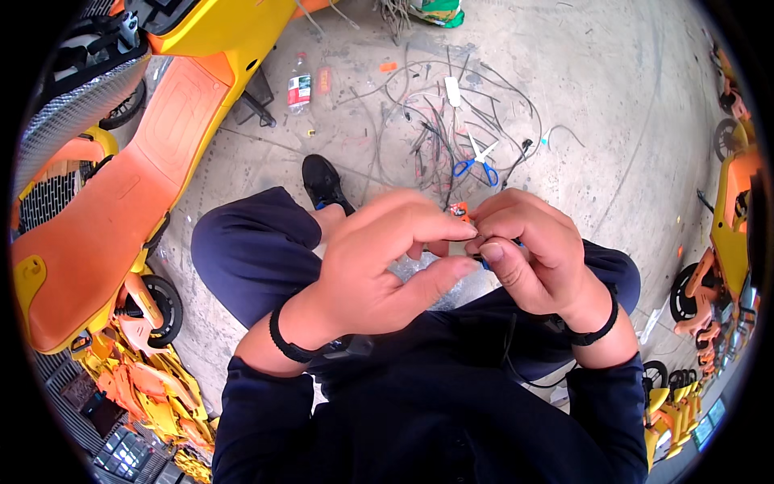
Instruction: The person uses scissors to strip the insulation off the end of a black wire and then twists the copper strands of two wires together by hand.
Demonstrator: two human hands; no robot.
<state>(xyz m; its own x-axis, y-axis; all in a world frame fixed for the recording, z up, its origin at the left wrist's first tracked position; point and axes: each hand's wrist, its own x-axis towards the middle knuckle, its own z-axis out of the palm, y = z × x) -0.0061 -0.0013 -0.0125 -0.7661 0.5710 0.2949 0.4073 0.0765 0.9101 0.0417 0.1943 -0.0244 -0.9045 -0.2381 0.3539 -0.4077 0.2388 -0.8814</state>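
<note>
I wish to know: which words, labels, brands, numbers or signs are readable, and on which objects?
None is clear enough to quote.
Clear plastic bottle, red-and-white label: print too small.
Green bag-like item, top edge: cut off, unreadable.
Small orange-red object with dark markings, seen between left hand and right hand: too small.

1. A grey concrete floor [605, 105], scuffed and stained, carries everything here.
2. Loose dark cables [436, 145] lie tangled across its middle.
3. Scissors [477, 171] with blue handles lie at the near side of that tangle, blades spread and pointing away from the person.
4. A white oblong piece [453, 91] lies among the cables.
5. A clear bottle [299, 85] with a red cap is left of them, near a small yellow bit [311, 132].
6. An orange scrap [389, 67] lies farther back.
7. A black shoe [324, 184] rests nearer.
</note>
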